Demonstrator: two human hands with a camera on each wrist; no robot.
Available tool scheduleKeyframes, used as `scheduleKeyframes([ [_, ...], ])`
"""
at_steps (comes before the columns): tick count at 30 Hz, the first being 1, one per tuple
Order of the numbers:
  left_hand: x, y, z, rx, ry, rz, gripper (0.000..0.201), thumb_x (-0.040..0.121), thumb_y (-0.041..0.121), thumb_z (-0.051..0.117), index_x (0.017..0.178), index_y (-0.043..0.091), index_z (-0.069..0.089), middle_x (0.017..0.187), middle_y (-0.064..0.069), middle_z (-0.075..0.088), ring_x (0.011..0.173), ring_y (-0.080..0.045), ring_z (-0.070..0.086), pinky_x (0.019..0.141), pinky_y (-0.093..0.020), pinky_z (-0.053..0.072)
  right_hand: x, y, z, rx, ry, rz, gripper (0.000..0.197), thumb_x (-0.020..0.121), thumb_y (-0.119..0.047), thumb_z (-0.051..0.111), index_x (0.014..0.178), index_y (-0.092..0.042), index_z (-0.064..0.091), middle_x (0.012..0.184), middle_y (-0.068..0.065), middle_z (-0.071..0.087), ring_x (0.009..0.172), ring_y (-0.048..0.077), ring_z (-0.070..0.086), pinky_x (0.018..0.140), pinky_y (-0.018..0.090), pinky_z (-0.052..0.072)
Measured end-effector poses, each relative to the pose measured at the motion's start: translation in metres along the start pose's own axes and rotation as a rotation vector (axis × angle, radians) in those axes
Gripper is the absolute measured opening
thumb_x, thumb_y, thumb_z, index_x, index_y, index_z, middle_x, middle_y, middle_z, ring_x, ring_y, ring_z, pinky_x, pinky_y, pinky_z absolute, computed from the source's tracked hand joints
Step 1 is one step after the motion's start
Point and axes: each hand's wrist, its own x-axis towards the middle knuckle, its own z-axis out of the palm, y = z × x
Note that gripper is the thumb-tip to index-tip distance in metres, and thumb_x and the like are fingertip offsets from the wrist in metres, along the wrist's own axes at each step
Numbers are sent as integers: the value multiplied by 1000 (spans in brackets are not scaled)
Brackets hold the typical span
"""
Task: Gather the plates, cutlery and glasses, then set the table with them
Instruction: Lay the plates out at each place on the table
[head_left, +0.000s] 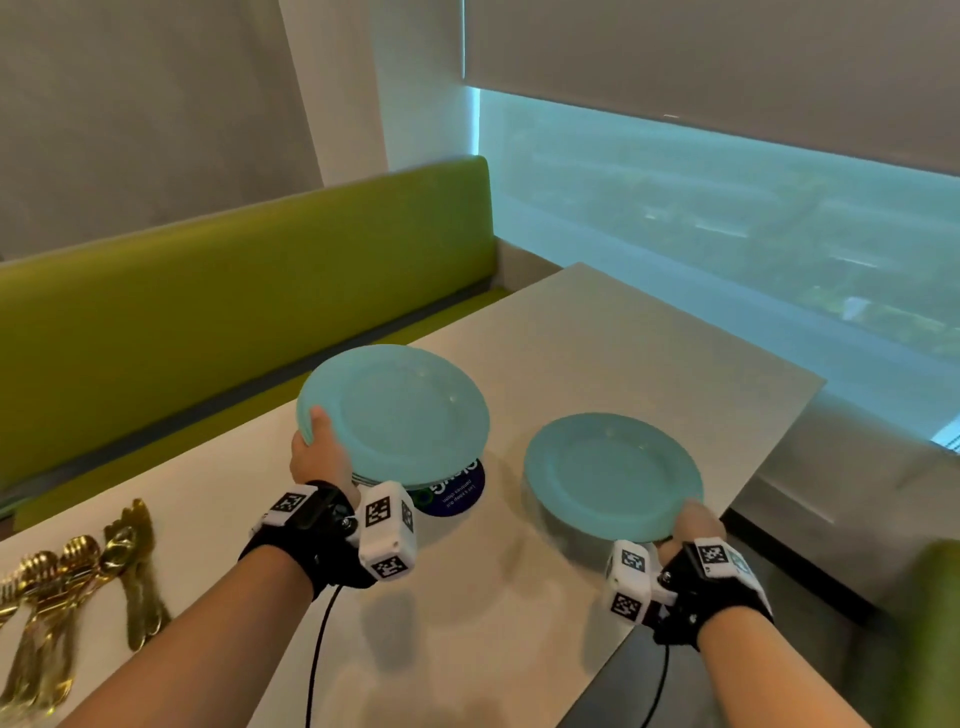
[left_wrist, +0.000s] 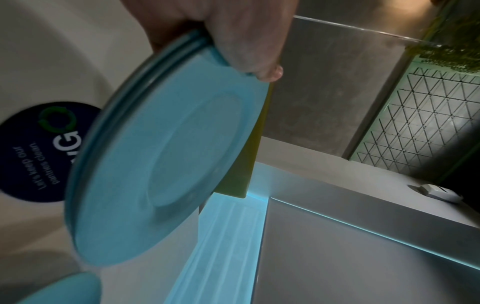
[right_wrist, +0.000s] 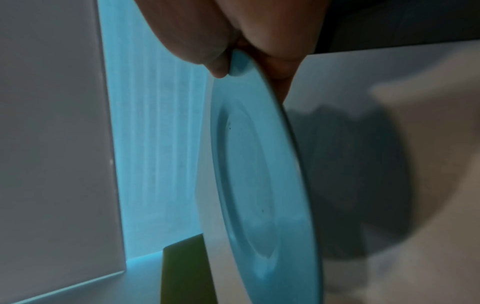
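Plates in both hands. Our left hand (head_left: 317, 457) grips a stack of blue plates (head_left: 395, 410) at its near-left rim, thumb on top and fingers beneath; the left wrist view shows several rims layered under the thumb (left_wrist: 249, 55), so we count more than one plate, exact number unclear. The stack sits tilted, with its far edge out beyond the grip. Just beside that grip, toward the right, a dark round sticker (head_left: 457, 493) lies on the table (head_left: 597, 332), partly covered by the stack.

Our right hand (head_left: 693, 525) pinches a single blue plate (head_left: 613, 475) at its near-right rim, thumb above, fingers (right_wrist: 280, 67) below. In the right wrist view the plate throws a broad shadow on the tabletop; we cannot tell whether its far edge touches the surface.

The two grips are well apart, and the single plate lies to the right of the stack without touching it.

Gold cutlery (head_left: 67, 582) lies in a loose pile on the table, well to the left of the left grip. A green bench (head_left: 208, 291) runs beyond the stack.
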Motion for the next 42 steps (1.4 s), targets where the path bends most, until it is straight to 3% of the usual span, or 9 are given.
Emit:
scheduleKeyframes([
  [2, -1, -4, 3, 21, -8, -3, 52, 98, 41, 35, 141, 12, 39, 140, -12, 48, 124, -30, 50, 80, -28, 38, 17, 10, -3, 111, 21, 66, 46, 100, -20, 26, 142, -1, 33, 109, 12, 66, 128, 36, 47, 74, 28, 58],
  [6, -4, -13, 9, 57, -33, -7, 52, 98, 42, 35, 140, 11, 41, 137, -13, 50, 121, -32, 51, 80, -30, 40, 17, 18, -2, 102, 93, 68, 46, 101, -18, 25, 141, 3, 33, 142, 24, 42, 128, 40, 46, 88, 39, 47],
  [12, -12, -17, 18, 82, -76, -31, 51, 99, 42, 34, 140, 12, 39, 137, -14, 49, 122, -33, 50, 84, -36, 44, 20, 14, -9, 125, 218, 76, 50, 91, -35, 52, 120, 6, 55, 107, 22, 64, 101, 39, 63, 85, 45, 51],
  [19, -19, -21, 22, 1, -169, -74, 51, 98, 43, 37, 139, 14, 38, 135, -13, 51, 108, -31, 55, 80, -36, 45, 27, 0, -29, -37, 219, -40, 56, 87, -47, 56, 106, 5, 50, 105, 32, 52, 86, 34, 57, 62, 32, 40],
  [22, -21, -25, 20, -31, -209, -104, 52, 97, 44, 37, 139, 15, 37, 132, -10, 51, 99, -26, 52, 81, -38, 46, 15, -7, -22, -182, 203, -134, 61, 87, -40, 60, 137, -10, 42, 138, 18, 46, 126, 34, 46, 100, 43, 41],
  [24, -21, -29, 20, -43, -220, -113, 52, 97, 46, 36, 139, 16, 39, 128, -8, 53, 100, -26, 55, 81, -39, 48, 2, -12, -6, -343, 160, -265, 59, 88, -32, 61, 139, -9, 42, 141, 16, 45, 131, 32, 41, 108, 40, 34],
  [29, -28, -39, 12, -36, -304, -212, 61, 92, 62, 25, 132, 22, 49, 123, -9, 62, 98, -32, 63, 66, -36, 54, -36, -19, 51, -255, -255, -287, 29, 94, -16, 52, 119, -2, 58, 85, 7, 61, 70, 17, 57, 63, 30, 51],
  [36, -44, -41, -25, -73, -322, -245, 52, 96, 52, 30, 134, 21, 48, 116, -8, 62, 101, -32, 60, 85, -45, 51, -88, 1, 80, -379, -270, -351, 26, 81, -12, 65, 106, -7, 69, 100, 12, 72, 96, 30, 67, 92, 47, 52],
  [42, -42, -35, -81, -93, -280, -242, 41, 96, 50, 35, 117, 20, 52, 111, -5, 61, 99, -28, 59, 81, -41, 51, -145, 22, 81, -32, -358, -122, 12, 94, -9, 49, 86, -8, 57, 75, 7, 58, 63, 19, 54, 54, 28, 46],
])
